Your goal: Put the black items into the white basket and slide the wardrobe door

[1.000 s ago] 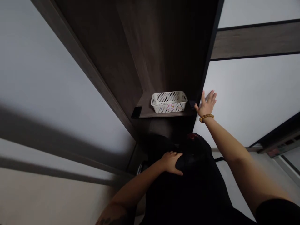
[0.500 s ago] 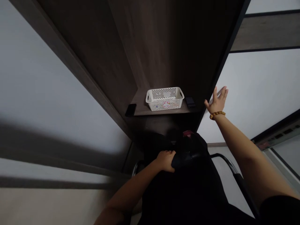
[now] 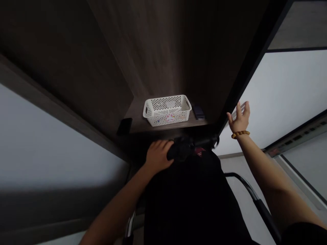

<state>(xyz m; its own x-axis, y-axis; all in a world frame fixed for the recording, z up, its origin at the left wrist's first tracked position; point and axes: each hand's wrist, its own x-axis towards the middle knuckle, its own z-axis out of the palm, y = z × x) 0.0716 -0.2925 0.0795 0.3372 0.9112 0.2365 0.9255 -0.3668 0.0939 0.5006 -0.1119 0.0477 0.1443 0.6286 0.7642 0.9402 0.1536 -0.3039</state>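
The left hand (image 3: 159,156) curls over a black rounded object (image 3: 182,149) — too shadowed to identify — just below a dark wood-grain shelf (image 3: 135,120). The right hand (image 3: 238,117) is raised and open, fingers spread, with a wooden bead bracelet (image 3: 240,134) on its wrist. On the shelf sits a white perforated plastic basket (image 3: 167,110) bearing a cartoon sticker (image 3: 170,118), with a black phone (image 3: 124,126) to its left and a small, blurred dark object (image 3: 198,113) just to its right.
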